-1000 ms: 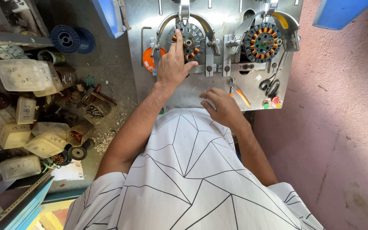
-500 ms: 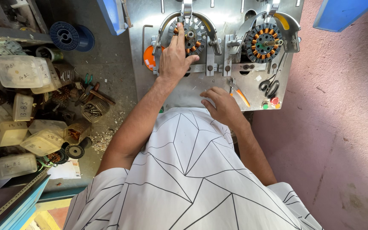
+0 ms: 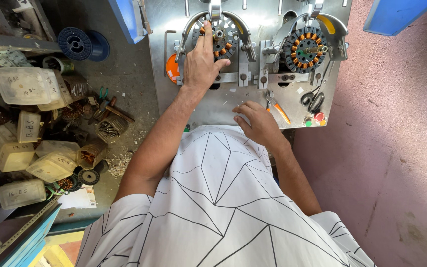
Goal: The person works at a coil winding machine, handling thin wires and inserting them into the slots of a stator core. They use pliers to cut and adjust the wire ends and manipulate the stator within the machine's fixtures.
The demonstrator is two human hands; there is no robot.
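A: Where's the left hand [image 3: 201,62]?

B: At twelve o'clock, fingers spread flat on the left stator [image 3: 219,37] in its clamp on the steel panel [image 3: 253,106]. It presses, it doesn't close round anything.

A: And the right hand [image 3: 257,121]?

B: Loosely open on the panel at one o'clock, beside the orange-handled cutter [image 3: 278,108]. It looks empty, though the palm is hidden.

A: How to do it well?

B: Probably keep fingertips on the core, off the copper coils, and brace with the right.

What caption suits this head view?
Left hand on the left stator; right hand resting on the metal bench.
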